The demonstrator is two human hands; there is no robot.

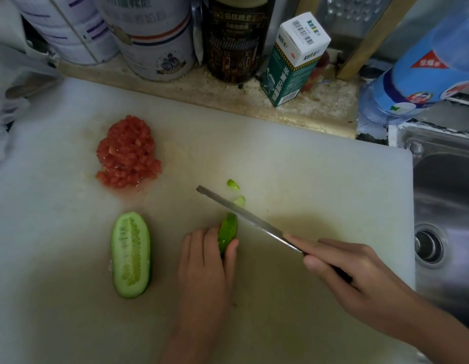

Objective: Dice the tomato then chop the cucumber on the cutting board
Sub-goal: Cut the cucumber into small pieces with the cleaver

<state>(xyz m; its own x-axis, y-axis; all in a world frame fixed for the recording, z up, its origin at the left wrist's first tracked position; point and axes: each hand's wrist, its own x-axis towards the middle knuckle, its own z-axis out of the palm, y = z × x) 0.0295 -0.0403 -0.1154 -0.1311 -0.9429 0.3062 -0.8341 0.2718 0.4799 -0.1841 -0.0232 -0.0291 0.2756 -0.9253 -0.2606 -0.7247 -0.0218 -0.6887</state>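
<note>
A pile of diced tomato (128, 153) lies at the left of the white cutting board (320, 174). One cucumber half (131, 254) rests cut side up near the front left. My left hand (205, 261) holds the other cucumber piece (227, 231) down on the board, fingers curled round it. My right hand (351, 271) grips the dark handle of a knife (241, 215), whose blade crosses the far end of the held piece. Two thin cucumber slices (236, 191) lie just beyond the blade.
Tins (154, 38), a dark jar (234, 40) and a green-and-white carton (294, 61) stand along the back ledge. A blue plastic bottle (417, 67) lies at the right above a steel sink (443, 206).
</note>
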